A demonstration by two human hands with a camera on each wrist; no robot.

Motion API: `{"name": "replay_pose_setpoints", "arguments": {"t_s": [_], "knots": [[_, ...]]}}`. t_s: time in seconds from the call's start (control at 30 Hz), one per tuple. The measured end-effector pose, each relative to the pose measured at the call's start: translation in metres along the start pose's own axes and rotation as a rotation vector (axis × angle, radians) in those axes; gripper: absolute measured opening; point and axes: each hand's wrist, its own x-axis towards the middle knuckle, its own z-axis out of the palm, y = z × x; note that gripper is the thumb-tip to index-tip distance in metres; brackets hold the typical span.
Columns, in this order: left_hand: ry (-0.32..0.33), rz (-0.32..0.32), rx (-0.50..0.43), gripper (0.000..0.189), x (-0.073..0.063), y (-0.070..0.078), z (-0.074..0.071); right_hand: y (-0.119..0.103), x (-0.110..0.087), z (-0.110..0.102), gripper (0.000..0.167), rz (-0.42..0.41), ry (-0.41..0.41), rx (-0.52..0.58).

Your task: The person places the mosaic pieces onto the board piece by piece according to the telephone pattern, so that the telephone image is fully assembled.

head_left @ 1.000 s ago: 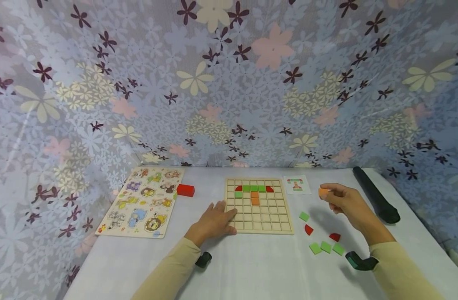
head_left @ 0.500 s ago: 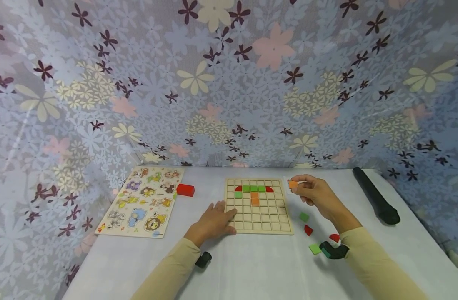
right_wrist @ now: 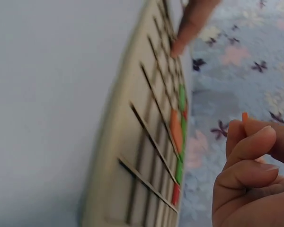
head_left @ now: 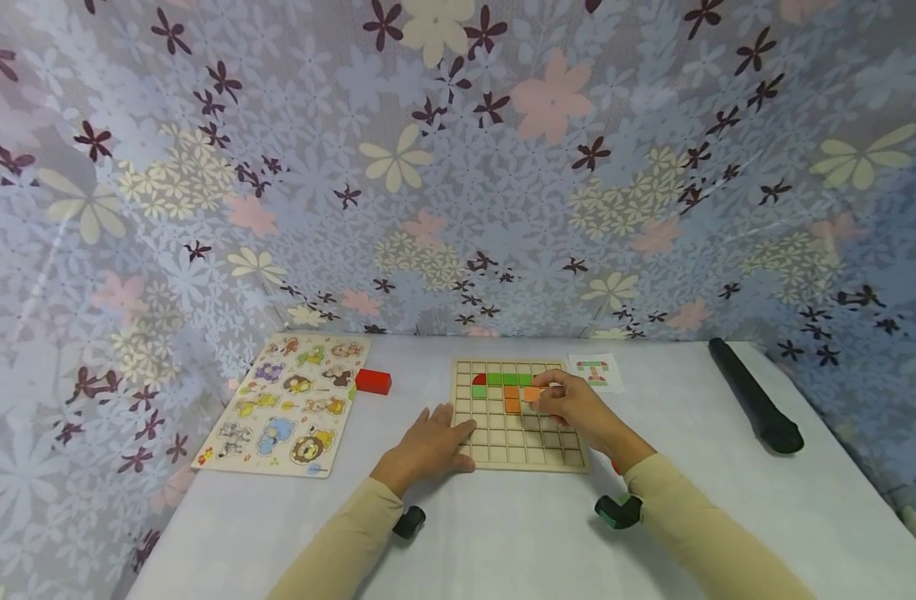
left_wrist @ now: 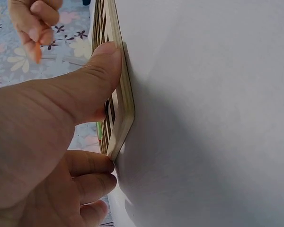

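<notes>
My right hand [head_left: 581, 408] pinches an orange square tile [head_left: 531, 394] above the wooden grid board [head_left: 495, 450]. In the right wrist view the tile [right_wrist: 244, 117] shows as a thin orange edge between thumb and fingertip. Orange tiles [head_left: 512, 400] lie in the board's middle column, under a row of green tiles [head_left: 508, 379]. A red quarter-round tile [head_left: 479, 379] ends that row on the left, with a green tile [head_left: 478, 392] below it. My left hand [head_left: 425, 446] rests with spread fingers at the board's near left corner, its thumb [left_wrist: 106, 61] against the near edge.
A pattern card [head_left: 596, 369] lies right of the board. Further right is a long black object [head_left: 753, 396]. To the left are a red block [head_left: 373, 382] and an animal puzzle board [head_left: 277, 408]. My right forearm hides most loose tiles.
My right hand has carried the orange tile leftward, from right of the pattern card to above the board. My left hand has stayed at the board's corner.
</notes>
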Motion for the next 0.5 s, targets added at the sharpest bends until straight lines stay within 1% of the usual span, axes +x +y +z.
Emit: {"name": "replay_pose_setpoints", "arguments": {"t_s": [0.1,0.17,0.27,0.4,0.5], "knots": [[-0.002,0.001,-0.004,0.073,0.0,0.0,-0.001,0.006,0.005,0.012,0.041,0.012,-0.005,-0.009],[-0.006,0.003,-0.005,0.072,0.0,-0.001,-0.001,0.011,0.009,0.019,0.037,0.009,-0.002,-0.052],[-0.013,0.004,-0.007,0.072,0.001,-0.001,0.0,0.018,0.013,0.027,0.032,-0.003,0.022,-0.177],[-0.013,0.002,-0.005,0.072,0.001,-0.001,0.001,0.021,0.016,0.033,0.024,-0.056,0.055,-0.371],[-0.006,-0.004,-0.006,0.072,0.001,-0.001,0.001,0.018,0.018,0.037,0.021,-0.083,0.073,-0.465]]}}
